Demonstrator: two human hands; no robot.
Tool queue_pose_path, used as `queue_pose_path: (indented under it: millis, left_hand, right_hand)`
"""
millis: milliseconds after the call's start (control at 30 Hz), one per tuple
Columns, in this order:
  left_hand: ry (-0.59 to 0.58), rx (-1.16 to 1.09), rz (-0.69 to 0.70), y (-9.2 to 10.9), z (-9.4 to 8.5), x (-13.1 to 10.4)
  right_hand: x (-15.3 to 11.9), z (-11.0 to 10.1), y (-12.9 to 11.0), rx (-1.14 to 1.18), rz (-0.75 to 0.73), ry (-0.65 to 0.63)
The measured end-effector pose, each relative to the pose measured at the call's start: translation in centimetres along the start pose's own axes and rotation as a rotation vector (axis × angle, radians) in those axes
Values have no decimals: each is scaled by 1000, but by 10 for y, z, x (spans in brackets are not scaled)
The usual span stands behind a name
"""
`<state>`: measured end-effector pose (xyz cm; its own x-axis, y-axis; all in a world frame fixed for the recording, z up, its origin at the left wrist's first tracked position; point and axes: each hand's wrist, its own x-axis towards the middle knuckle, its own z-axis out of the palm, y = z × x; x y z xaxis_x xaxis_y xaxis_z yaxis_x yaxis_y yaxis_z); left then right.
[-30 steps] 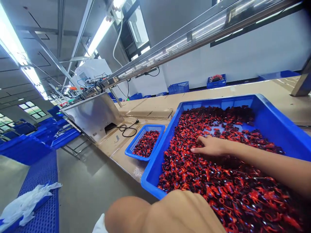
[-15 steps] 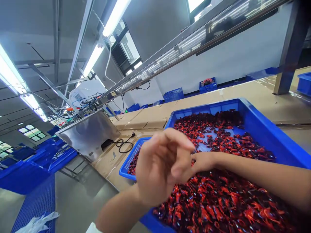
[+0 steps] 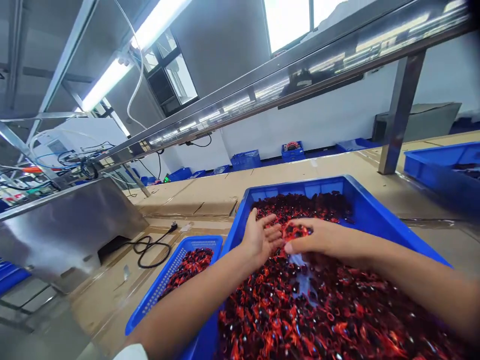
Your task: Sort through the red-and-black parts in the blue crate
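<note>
A large blue bin (image 3: 378, 205) holds many small red and black pieces (image 3: 277, 310), with bare patches of its floor showing. Above them my left hand (image 3: 261, 237) is turned palm up with its fingers spread, and no piece shows in it. Facing it from the right, my right hand (image 3: 315, 239) curves around a clump of red and black pieces (image 3: 295, 231) between thumb and fingers. A smaller blue basket (image 3: 204, 243) with more of these pieces lies left of the bin, partly behind my left forearm.
A black cable with a plug (image 3: 150, 244) lies on the cardboard-covered table (image 3: 187, 197) beside a metal housing (image 3: 78, 220). Another blue bin (image 3: 431, 162) stands at the right. A metal post (image 3: 401, 110) and long rail (image 3: 262, 95) rise behind the large bin.
The view has shifted, showing more of the right side. My left hand has moved from in front of my right wrist to beside the fingers, and its curled fingers have opened.
</note>
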<state>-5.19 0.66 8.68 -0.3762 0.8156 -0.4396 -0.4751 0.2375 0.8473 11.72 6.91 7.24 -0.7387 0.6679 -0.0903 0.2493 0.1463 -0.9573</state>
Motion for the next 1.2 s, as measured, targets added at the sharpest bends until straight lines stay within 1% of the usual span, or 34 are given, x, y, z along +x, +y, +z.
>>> queue_pose_path:
  millis: [67,133,200,267,333,367,433,533,633,700,800,867,967,1033,1100,1200]
  left_hand:
    - [-175,-59,-186,-13,-2,3]
    - [-390,-143,-327,-30,-5,3]
    - [-584,-206,-355,-46,-8,1]
    - [-728,-221,-334,-58,-12,-2]
    - [-811,-221,-330,-64,-15,-6]
    - [-827,-227,-336,-63,-16,-8]
    - [-817,-271,-342,-59,-17,-11]
    - [-767,-335,-392,-48,-14,-10]
    - [-683,-388,-487,-44,-12,-5]
    - [-607,-423,-537,-45,-12,-2]
    - [-492,-415,-580,-47,-12,-2]
    - [-450,-384,-608,-45,-11,-3]
    - [-428,-366,-662,-38,-11,-4]
    - [-430,-346,-686,-34,-11,-3]
    - [-451,-316,-682,-31,-11,0]
    - [-512,-295,-682,-31,-13,4]
  right_hand:
    - [-4,-5,-11,162,-65,53]
    - [-5,0,-18,198,-146,115]
    - [-5,10,-17,50,-241,188]
    - [-2,21,-12,-137,-336,240]
    - [1,28,-4,-253,-427,248]
    - [2,29,-1,-283,-463,242]
    - [4,27,3,-313,-518,234]
    - [3,18,4,-334,-552,255]
    - [0,7,3,-347,-531,277]
    - [-2,2,4,-355,-497,252]
    - [-2,1,7,-367,-460,187]
    - [-1,2,8,-375,-466,174]
    - [0,1,4,-386,-490,197]
    - [0,-3,-1,-396,-499,186]
    - [-1,-8,-5,-406,-507,164]
    - [-2,-14,-7,-413,-542,179]
